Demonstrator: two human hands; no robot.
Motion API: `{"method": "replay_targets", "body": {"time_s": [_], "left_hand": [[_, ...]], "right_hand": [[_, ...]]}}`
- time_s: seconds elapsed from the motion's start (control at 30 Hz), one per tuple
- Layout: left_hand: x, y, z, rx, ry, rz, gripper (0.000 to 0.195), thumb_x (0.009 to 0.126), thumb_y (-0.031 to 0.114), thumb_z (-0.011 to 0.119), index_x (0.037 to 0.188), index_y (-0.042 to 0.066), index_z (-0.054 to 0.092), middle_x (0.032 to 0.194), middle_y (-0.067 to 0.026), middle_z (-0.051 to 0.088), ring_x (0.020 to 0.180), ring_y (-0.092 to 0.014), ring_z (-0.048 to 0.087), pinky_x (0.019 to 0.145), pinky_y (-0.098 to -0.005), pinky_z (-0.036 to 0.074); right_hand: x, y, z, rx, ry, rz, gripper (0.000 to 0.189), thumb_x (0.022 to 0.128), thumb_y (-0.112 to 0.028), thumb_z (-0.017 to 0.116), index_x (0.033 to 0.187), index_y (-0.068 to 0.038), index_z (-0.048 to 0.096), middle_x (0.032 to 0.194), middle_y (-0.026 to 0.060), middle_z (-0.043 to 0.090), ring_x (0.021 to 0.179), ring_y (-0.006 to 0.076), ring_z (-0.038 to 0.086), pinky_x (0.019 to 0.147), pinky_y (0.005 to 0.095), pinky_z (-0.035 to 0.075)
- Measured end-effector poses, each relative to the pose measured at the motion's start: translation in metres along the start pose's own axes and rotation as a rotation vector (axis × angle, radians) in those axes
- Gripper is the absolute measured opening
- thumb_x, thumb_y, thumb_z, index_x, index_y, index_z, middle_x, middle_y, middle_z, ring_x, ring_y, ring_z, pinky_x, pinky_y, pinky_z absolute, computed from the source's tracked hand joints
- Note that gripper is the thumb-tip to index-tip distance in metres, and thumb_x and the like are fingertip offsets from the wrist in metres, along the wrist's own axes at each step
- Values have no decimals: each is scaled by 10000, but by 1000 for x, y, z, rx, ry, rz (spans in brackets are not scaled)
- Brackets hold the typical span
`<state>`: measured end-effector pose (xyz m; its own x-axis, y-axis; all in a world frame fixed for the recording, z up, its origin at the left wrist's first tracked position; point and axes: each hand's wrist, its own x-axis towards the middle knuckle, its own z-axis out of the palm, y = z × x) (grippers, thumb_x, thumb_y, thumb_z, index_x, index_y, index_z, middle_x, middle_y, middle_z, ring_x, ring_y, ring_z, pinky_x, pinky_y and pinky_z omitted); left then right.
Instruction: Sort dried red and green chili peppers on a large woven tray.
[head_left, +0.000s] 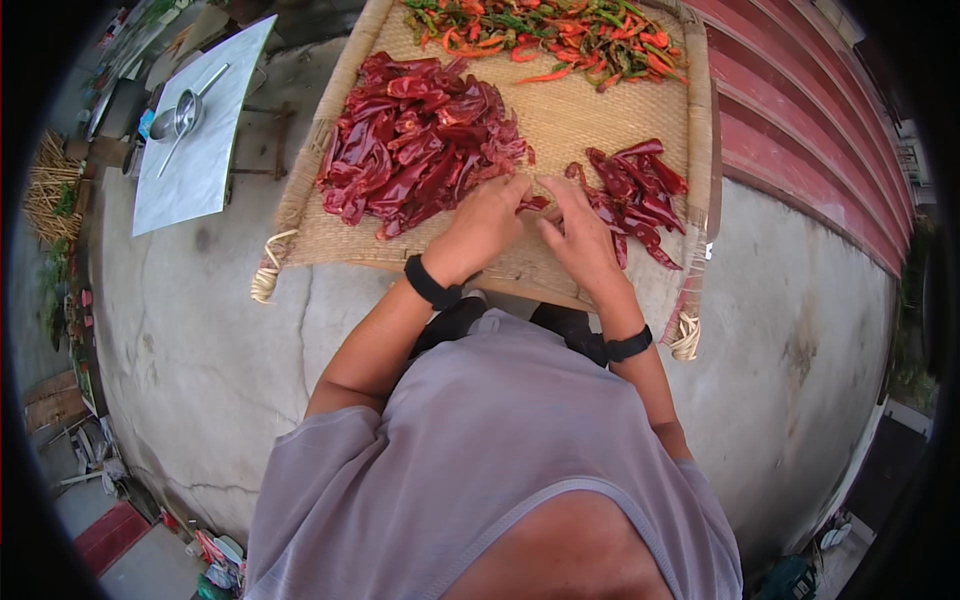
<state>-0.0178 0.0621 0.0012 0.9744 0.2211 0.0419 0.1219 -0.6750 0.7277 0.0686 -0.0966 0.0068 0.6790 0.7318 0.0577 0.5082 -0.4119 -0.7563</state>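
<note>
A small dark-red dried chili piece (534, 203) lies between the fingertips of my left hand (484, 225), which pinches it. My right hand (581, 232) is bent towards the same piece from the right; its grip is partly hidden by its own fingers. Left of my hands is a big heap of split dark-red dried chilies (412, 142). A smaller group of whole-looking dark-red chilies (637, 195) lies beside my right hand. All rest on a woven mat tray (592, 120) with a wrapped rim.
Orange and green chilies (555, 37) cover the tray's far end. A pale tabletop (202, 142) with a metal ladle and bowl stands at the left. Red steps (795, 127) rise at the right. Cracked concrete floor (195, 337) surrounds the tray.
</note>
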Motion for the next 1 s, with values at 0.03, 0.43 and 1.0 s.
{"method": "replay_targets", "body": {"time_s": [0.03,0.43,1.0], "left_hand": [[-2,1,0,2,6,-4,342,785,-28,622,1110,9,524,1001,-222,625,926,-376,636,766,-437,498],[-3,-3,2,-325,17,-99,438,776,-7,651,1178,-3,477,839,-97,604,761,-168,603,688,-309,500],[34,30,36,-258,-22,326,279,802,-1,596,1080,20,609,1054,-129,601,968,-278,594,841,-357,484]], "right_hand": [[2,3,7,8,-26,-46,466,890,-48,635,1340,-99,525,1226,154,627,887,250,665,816,334,528],[4,1,-39,-189,106,-59,337,888,-185,667,1206,-78,639,1128,135,666,1051,321,592,904,396,480],[10,44,-76,-428,539,120,371,853,-97,679,1219,-106,622,1194,131,622,1152,331,535,1020,429,383]]}}
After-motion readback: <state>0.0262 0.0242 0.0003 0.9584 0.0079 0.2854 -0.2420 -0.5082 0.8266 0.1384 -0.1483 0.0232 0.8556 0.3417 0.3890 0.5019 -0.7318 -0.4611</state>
